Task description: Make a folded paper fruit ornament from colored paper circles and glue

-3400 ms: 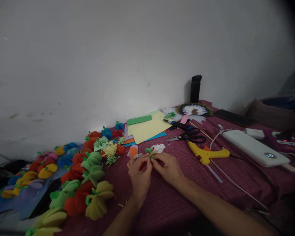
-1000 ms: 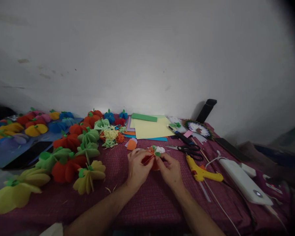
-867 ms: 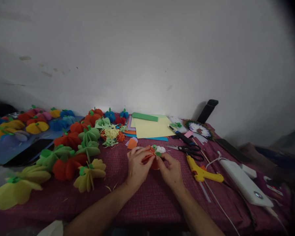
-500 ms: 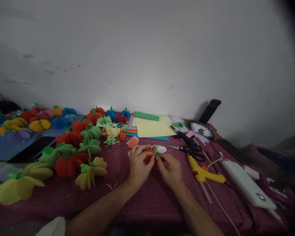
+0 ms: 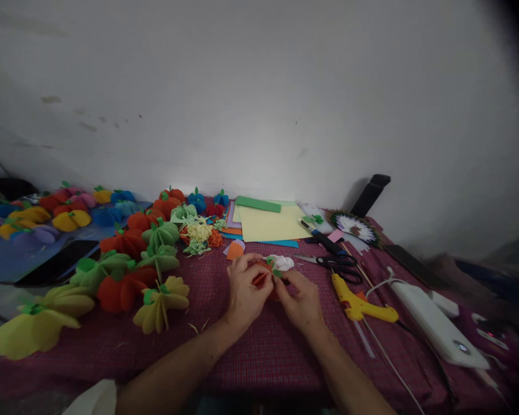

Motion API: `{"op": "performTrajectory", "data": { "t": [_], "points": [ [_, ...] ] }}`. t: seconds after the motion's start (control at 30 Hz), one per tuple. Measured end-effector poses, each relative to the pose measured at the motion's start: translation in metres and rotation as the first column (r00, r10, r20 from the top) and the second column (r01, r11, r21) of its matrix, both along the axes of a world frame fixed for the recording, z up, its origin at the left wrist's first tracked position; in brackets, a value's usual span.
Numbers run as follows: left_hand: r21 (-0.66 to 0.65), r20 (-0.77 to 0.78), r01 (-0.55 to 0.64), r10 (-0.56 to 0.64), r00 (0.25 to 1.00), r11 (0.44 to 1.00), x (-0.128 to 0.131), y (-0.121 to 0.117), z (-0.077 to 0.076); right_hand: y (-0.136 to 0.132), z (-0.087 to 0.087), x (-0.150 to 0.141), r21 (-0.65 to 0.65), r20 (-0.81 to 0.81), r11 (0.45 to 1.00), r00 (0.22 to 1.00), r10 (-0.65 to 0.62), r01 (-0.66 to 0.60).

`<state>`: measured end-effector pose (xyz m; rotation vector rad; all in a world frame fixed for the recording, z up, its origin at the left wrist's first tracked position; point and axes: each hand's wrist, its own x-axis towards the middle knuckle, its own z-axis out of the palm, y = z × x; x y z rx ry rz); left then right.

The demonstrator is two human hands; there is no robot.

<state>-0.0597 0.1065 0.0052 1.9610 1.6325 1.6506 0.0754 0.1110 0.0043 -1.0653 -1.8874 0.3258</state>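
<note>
Near the middle of the table my left hand (image 5: 248, 291) is closed on a small orange paper pumpkin (image 5: 260, 279), partly hidden by the fingers. My right hand (image 5: 300, 300) meets it from the other side, its thumb and finger pinching a green paper leaf (image 5: 277, 272) at the pumpkin's top. Just behind the hands lies a crumpled white wad (image 5: 284, 263). An orange paper piece (image 5: 235, 249) rests beyond my left hand.
Finished paper pumpkins (image 5: 123, 288) in several colours crowd the left side. Paper sheets (image 5: 272, 225) lie at the back. To the right are scissors (image 5: 335, 262), a yellow glue gun (image 5: 363, 308) with its cord, a box cutter (image 5: 324, 239) and a white power bank (image 5: 439, 325).
Both hands stay almost in place around the orange pumpkin, with only slight finger movement. The whole view has shifted very slightly.
</note>
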Motion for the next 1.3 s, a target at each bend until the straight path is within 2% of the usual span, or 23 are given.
{"op": "performTrajectory", "data": {
  "t": [0.13,0.47,0.63,0.83,1.13,1.3],
  "points": [
    [-0.009,0.075,0.047,-0.047,0.996,0.999,0.000,0.002,0.000,0.000,0.001,0.000,-0.018,-0.022,1.000,1.000,-0.017,0.017],
    [0.002,0.006,0.044,-0.044,0.999,0.999,-0.001,0.001,0.001,0.001,0.003,0.002,0.023,0.013,0.999,0.999,-0.041,0.040],
    [-0.021,0.108,0.093,-0.090,0.990,0.995,-0.002,0.004,-0.001,0.000,0.002,0.000,-0.001,-0.005,1.000,1.000,-0.024,0.024],
    [-0.032,0.219,0.186,-0.174,0.960,0.982,-0.004,0.011,-0.008,0.001,0.002,0.001,-0.053,-0.102,0.998,0.995,-0.019,0.014],
    [-0.029,0.203,0.182,-0.172,0.964,0.983,-0.004,0.009,-0.006,0.003,0.003,0.003,-0.104,-0.149,0.992,0.985,-0.086,0.070],
    [-0.035,0.176,0.203,-0.194,0.965,0.979,-0.003,0.011,-0.011,0.004,0.003,0.003,-0.088,-0.142,0.990,0.983,-0.120,0.108]
  ]
}}
